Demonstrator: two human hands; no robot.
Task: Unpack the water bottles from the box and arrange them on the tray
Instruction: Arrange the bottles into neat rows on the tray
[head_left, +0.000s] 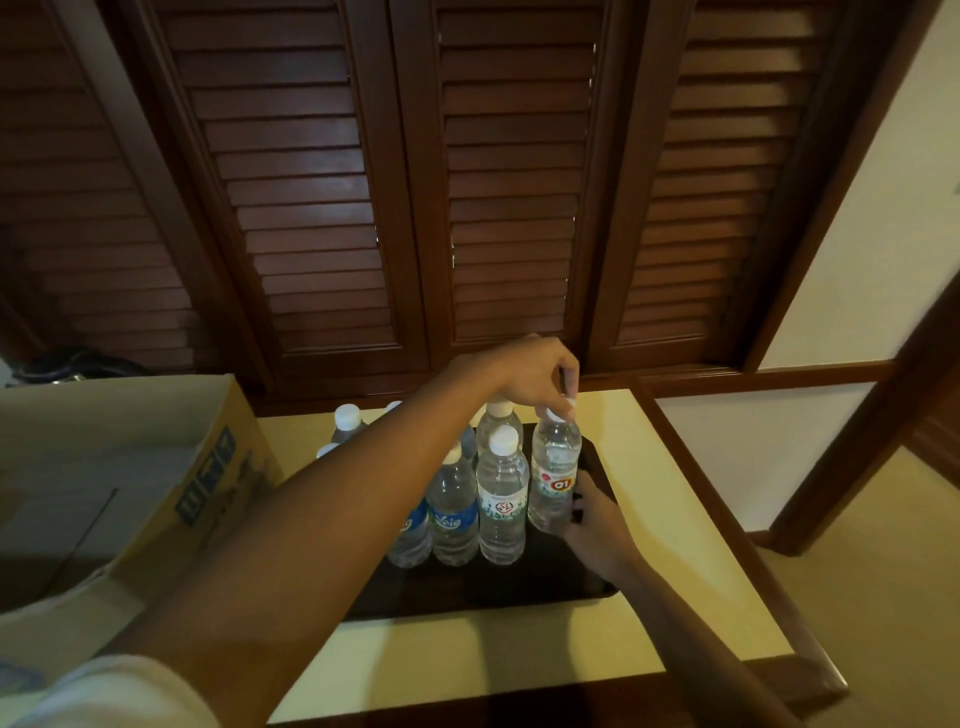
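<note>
Several clear water bottles with white caps stand upright on a dark tray (467, 597) on the cream table. The rightmost bottle (555, 467), with a red Q1 label, is tilted slightly. My left hand (535, 374) reaches across from the left and pinches its cap. My right hand (592, 519) holds the same bottle low on its body, at the tray's right edge. Beside it stand a green-labelled bottle (501, 504) and two blue-labelled ones (453, 509). The open cardboard box (156, 467) sits at the left; my left forearm hides some rear bottles.
The table (675, 545) has a dark wooden rim and bare cream surface to the right of and in front of the tray. Brown louvred doors (493, 182) rise close behind. A doorway and tan floor lie at the right.
</note>
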